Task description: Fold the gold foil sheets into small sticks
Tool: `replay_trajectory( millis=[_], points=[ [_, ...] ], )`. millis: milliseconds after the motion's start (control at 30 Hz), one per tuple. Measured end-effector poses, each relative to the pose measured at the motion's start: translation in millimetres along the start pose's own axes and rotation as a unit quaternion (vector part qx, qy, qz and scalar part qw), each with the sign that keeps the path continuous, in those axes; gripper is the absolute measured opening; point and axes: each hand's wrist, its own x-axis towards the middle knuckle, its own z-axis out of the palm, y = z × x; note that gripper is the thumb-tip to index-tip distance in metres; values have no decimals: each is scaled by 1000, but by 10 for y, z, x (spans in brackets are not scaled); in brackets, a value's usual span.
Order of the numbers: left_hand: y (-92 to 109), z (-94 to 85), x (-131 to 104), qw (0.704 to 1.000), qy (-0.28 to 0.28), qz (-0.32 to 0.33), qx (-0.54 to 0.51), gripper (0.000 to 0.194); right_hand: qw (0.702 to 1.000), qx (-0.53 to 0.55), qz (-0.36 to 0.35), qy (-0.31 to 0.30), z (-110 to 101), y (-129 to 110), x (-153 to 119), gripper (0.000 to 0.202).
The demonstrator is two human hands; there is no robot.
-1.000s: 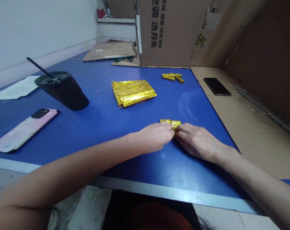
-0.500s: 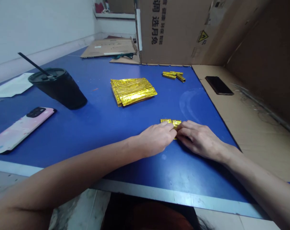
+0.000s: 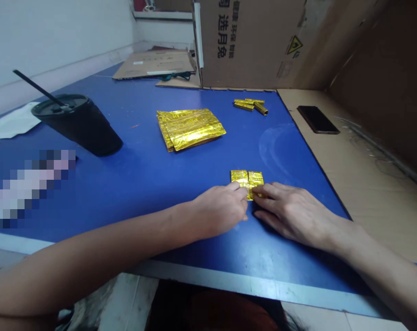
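Observation:
A small piece of gold foil paper (image 3: 256, 178) lies flat on the blue table below the middle of the view, with a dark line splitting its upper part in two. My left hand (image 3: 220, 208) has its fingers curled together on the foil's lower left part; the fingertips are partly hidden. My right hand (image 3: 287, 204) rests at the lower right edge, fingers stretched forward and slightly apart, touching the foil. Farther off lies a stack of larger gold foil sheets (image 3: 193, 128). Several narrow folded gold foil strips (image 3: 245, 105) sit in a loose pile at the back right.
A black tumbler with a straw (image 3: 81, 122) stands at the left, near a pixelated pink phone (image 3: 32, 186). A dark phone (image 3: 318, 119) lies on cardboard at the right. A large cardboard box (image 3: 250, 55) walls off the back; flattened cardboard (image 3: 153, 63) lies behind.
Both hands have drawn apart slightly and lower, uncovering more of the small foil piece. The right fingers have straightened from a pinch. The view has shifted a little.

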Motion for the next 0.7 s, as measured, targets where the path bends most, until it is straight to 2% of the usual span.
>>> replay_trajectory(
  millis=[133, 300, 400, 500, 600, 700],
  points=[
    [66, 28, -86, 1000, 6, -20, -8, 50, 1000, -7, 6, -27, -46, -66, -21, 32],
    [66, 53, -98, 998, 15, -36, -39, 65, 999, 17, 6, -31, -92, -115, 2, 35],
    [12, 36, -99, 998, 14, -47, -46, 66, 998, 66, -8, -11, -113, -143, 9, 36],
    [-48, 6, -107, 997, 12, -47, -56, 59, 991, 130, -30, 3, -115, -135, -1, 33],
    [-78, -11, -110, 997, 15, -43, -67, 57, 980, 192, -23, 50, -76, -55, -7, 25],
    [-79, -5, -110, 997, 13, -42, -65, 57, 973, 177, 41, 145, 17, 92, 8, 23]
  ],
)
